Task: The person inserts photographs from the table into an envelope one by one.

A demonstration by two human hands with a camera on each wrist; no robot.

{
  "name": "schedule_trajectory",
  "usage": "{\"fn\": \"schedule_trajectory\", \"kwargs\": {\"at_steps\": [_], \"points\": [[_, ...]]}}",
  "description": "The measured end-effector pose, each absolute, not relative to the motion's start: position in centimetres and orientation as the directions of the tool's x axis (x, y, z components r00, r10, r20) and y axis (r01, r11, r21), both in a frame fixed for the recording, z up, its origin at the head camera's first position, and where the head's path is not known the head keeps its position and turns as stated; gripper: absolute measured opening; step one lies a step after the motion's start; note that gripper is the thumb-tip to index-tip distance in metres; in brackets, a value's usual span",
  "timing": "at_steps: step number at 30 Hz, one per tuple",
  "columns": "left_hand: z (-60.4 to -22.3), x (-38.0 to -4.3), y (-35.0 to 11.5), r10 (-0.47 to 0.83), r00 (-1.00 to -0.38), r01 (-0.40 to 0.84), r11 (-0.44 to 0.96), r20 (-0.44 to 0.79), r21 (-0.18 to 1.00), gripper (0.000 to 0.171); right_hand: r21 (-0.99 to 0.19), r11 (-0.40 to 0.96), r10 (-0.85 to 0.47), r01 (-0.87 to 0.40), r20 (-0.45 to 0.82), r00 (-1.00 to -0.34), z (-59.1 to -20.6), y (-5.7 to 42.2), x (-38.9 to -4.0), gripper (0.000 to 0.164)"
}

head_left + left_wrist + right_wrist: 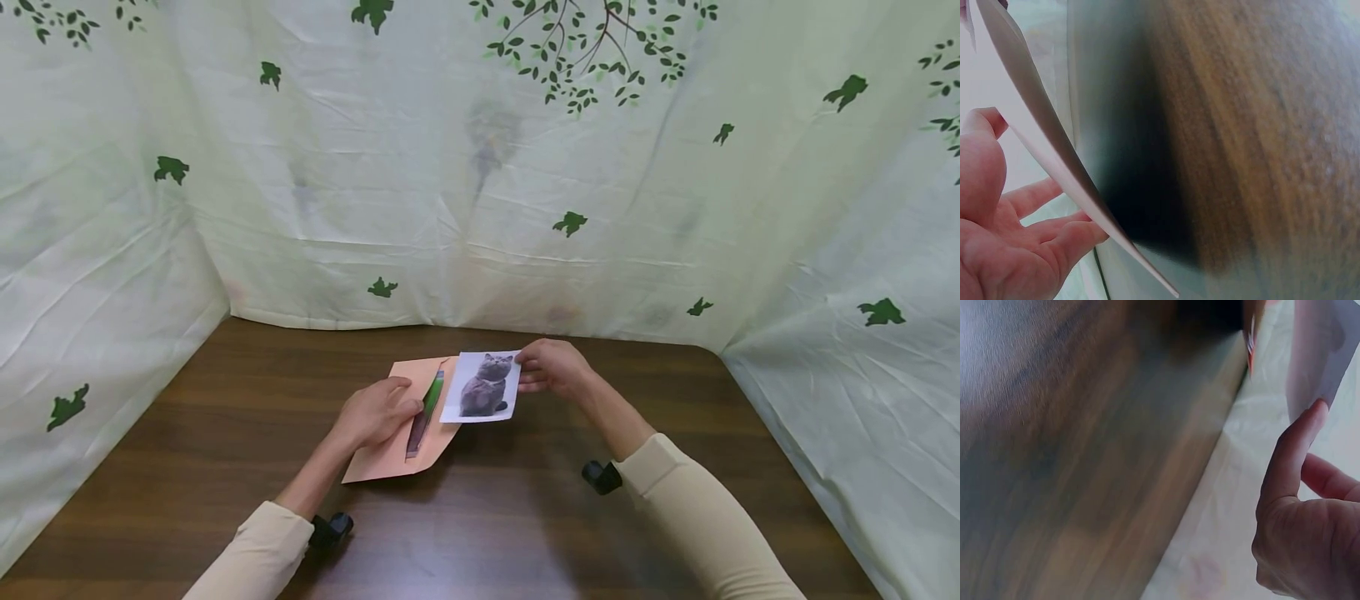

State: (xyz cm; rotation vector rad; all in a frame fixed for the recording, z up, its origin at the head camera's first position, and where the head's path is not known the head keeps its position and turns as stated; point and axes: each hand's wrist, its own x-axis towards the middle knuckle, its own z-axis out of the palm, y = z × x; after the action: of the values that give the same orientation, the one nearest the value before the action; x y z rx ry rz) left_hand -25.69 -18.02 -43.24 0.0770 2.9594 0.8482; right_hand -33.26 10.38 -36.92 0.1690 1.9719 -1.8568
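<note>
My left hand [380, 411] grips a salmon-pink envelope [367, 461], tilted above the table, with the thumb on its face. In the left wrist view the envelope [1054, 153] shows edge-on, the fingers behind it. A strip of a green and purple picture [426, 417] shows in the envelope's opening. My right hand [557, 367] pinches a white card with a grey cat picture [483, 390] by its right edge. The card's left edge overlaps the envelope's right side. In the right wrist view the thumb and a finger meet the card [1316, 362] near its lower end.
A dark brown wooden table [510, 517] lies beneath both hands. Pale curtains [420, 183] with green leaf and bird prints enclose it at the back and sides. A black wrist device [331, 529] sits on the left wrist, another black device [602, 477] on the right.
</note>
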Motion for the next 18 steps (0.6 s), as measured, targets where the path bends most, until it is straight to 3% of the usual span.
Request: {"fn": "schedule_trajectory", "kwargs": {"at_steps": [18], "points": [[-43.1,-25.6,-18.1,0.075,-0.997,0.051,0.850,-0.024,0.524,0.056,-0.923,0.101,-0.206,0.371,-0.384,-0.900,-39.4,7.7,-32.2,0.015]]}}
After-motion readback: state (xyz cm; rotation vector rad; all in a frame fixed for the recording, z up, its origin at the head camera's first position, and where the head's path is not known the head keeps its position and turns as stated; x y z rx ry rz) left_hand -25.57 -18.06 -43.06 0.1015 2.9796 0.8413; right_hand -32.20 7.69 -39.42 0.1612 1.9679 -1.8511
